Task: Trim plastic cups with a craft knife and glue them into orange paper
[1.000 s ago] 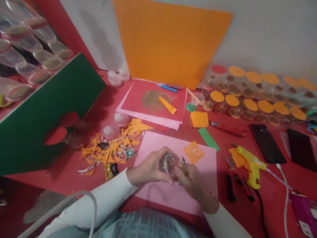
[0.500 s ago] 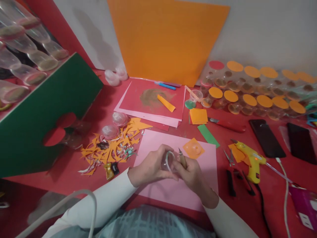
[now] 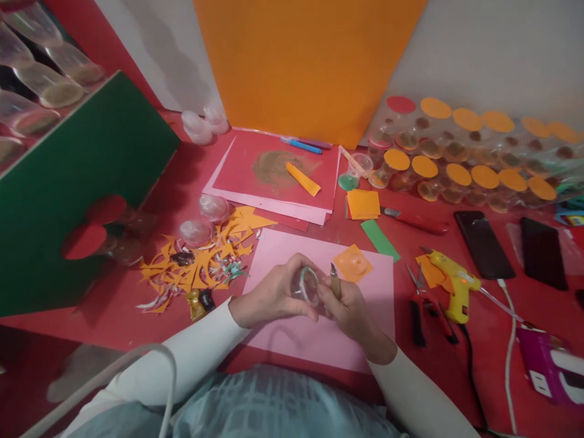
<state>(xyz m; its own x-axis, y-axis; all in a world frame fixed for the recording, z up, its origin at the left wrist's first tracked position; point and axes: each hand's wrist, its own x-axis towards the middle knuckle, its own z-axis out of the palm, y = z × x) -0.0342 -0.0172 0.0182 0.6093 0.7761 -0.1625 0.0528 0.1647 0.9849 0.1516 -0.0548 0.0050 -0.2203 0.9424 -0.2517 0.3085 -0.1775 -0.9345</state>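
Observation:
My left hand (image 3: 283,291) is wrapped round a small clear plastic cup (image 3: 306,285), its round rim tilted toward my right. In my right hand (image 3: 347,307) is a craft knife (image 3: 335,281), blade pointing up and away from the cup. The fingertips of that hand meet the cup's rim. Both hands are above a pink paper sheet (image 3: 292,347). Just beyond them, an orange paper square (image 3: 353,263) lies on the sheet with a clear plastic piece on top.
Orange paper scraps (image 3: 196,261) lie to the left, near a green board (image 3: 91,201). At right are a yellow glue gun (image 3: 456,283), scissors (image 3: 422,292), a red-handled cutter (image 3: 424,222) and a phone (image 3: 483,243). Clear cups with orange discs (image 3: 458,174) stand behind.
The cup has turned so that its rim opening faces me more. The right hand's fingers stay at the rim with the knife still held. The whole view has shifted slightly.

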